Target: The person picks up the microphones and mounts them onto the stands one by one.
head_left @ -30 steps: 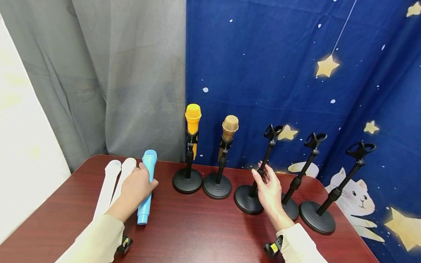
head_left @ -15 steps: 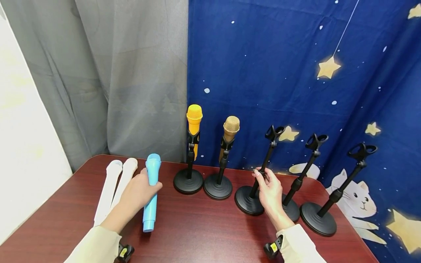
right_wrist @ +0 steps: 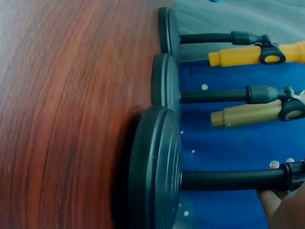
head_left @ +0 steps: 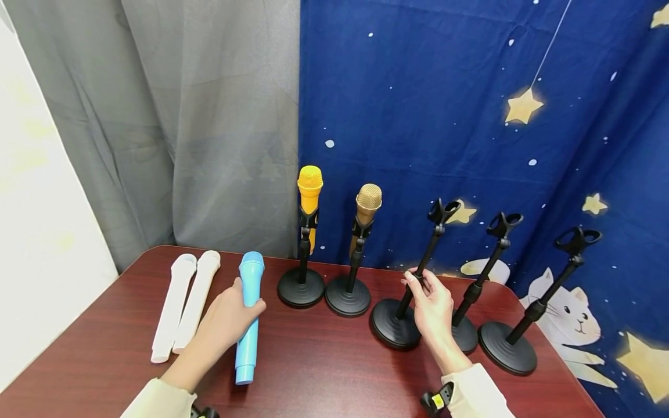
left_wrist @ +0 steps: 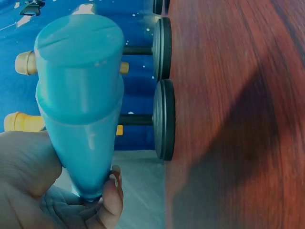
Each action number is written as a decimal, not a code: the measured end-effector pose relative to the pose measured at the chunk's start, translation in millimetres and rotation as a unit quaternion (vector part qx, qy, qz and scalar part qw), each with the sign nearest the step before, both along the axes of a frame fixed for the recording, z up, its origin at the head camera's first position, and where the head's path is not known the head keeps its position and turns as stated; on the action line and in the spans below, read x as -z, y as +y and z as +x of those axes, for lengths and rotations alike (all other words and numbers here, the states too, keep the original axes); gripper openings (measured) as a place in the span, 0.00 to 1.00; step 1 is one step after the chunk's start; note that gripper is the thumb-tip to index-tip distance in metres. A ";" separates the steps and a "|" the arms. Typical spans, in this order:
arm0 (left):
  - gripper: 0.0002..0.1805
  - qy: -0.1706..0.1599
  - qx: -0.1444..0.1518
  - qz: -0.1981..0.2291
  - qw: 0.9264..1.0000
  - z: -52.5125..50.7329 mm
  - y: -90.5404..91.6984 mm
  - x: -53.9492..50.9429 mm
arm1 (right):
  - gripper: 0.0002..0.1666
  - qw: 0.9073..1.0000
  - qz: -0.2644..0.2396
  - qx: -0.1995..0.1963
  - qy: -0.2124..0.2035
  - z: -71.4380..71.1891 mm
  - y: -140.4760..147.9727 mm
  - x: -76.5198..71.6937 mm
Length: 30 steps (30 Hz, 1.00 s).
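Observation:
My left hand (head_left: pixel 227 316) grips a light blue microphone (head_left: pixel 251 284) round its body, head end pointing away from me. In the left wrist view its tail end (left_wrist: pixel 78 45) is nearest the camera, and the microphone is held off the table. My right hand (head_left: pixel 435 305) pinches the pole of a black microphone stand (head_left: pixel 395 325), whose clip (head_left: pixel 442 211) holds nothing. A dark shadow runs along that stand's base (right_wrist: pixel 155 171) in the right wrist view. Left of it, a yellow microphone (head_left: pixel 310 188) and a gold microphone (head_left: pixel 368 200) sit in the clips of two stands.
Two white microphones (head_left: pixel 175 307) lie side by side on the reddish-brown table (head_left: pixel 313 371) at left. Right of my right hand are two more stands, one farther right (head_left: pixel 507 346) and one partly hidden (head_left: pixel 465 331). Grey and blue curtains (head_left: pixel 235 128) hang behind the table.
My left hand has brought the blue microphone right and towards me, away from the white ones. My right hand has shifted its stand slightly, the base nearer to me and the clip rightward.

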<state>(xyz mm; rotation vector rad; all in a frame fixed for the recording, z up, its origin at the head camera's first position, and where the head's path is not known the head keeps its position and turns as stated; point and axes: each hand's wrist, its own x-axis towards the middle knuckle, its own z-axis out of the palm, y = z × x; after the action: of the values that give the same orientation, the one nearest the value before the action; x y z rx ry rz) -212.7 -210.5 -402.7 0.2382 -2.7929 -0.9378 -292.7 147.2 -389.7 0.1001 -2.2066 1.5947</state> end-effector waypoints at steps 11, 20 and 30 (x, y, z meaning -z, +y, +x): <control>0.36 0.016 -0.007 0.041 0.999 0.2 5.6 -3.2 | 0.10 0.999 -0.013 -0.029 0.009 21.7 -11.9 -6.3; 0.33 0.022 -0.007 0.067 0.997 -0.3 17.5 -9.5 | 0.08 0.996 -0.017 -0.078 0.042 43.2 -35.9 -7.8; 0.31 0.048 -0.007 0.090 0.995 -3.0 31.4 -15.7 | 0.06 0.991 -0.017 -0.121 0.055 59.9 -61.0 -3.7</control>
<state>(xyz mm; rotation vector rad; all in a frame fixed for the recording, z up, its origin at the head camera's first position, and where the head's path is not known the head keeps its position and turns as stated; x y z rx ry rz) -215.7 -179.1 -387.0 0.2302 -2.6186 -1.1682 -232.7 86.2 -386.0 0.4488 -2.1473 1.7068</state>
